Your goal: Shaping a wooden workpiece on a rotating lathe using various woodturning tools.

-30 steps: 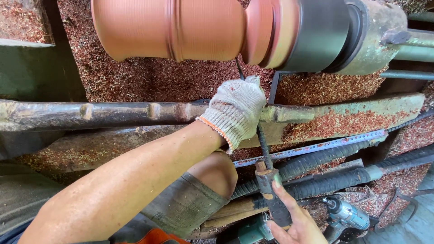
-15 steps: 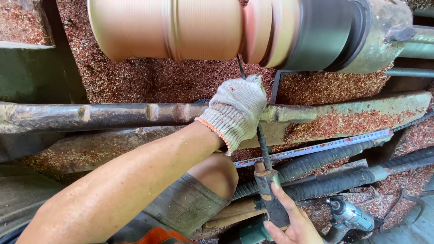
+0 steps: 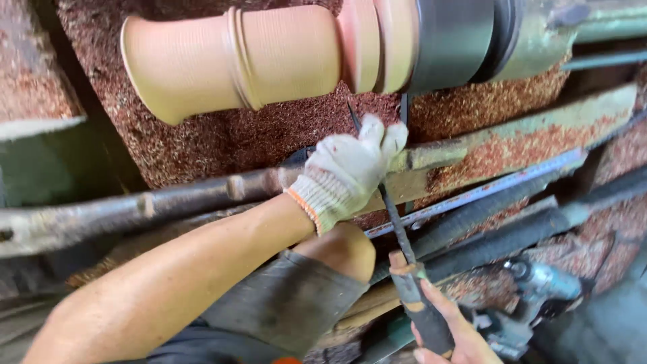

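Gripping chisel: gloved left hand wraps shaft; right hand, partly cropped, clasps handle; tip hidden.

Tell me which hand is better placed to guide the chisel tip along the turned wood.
Probably the left hand: gloved, it rests on the tool rest gripping the chisel just below the wooden workpiece. The right hand holds only the handle, farther back.

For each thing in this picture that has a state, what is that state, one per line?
Wooden workpiece: mounted on the lathe, its surface ridged.
Turning chisel: held in both hands, tip up near the workpiece.
Left hand: gloved, closed on the chisel shaft over the tool rest.
Right hand: bare, grip closed on the chisel handle.
Power tool: lying unused.
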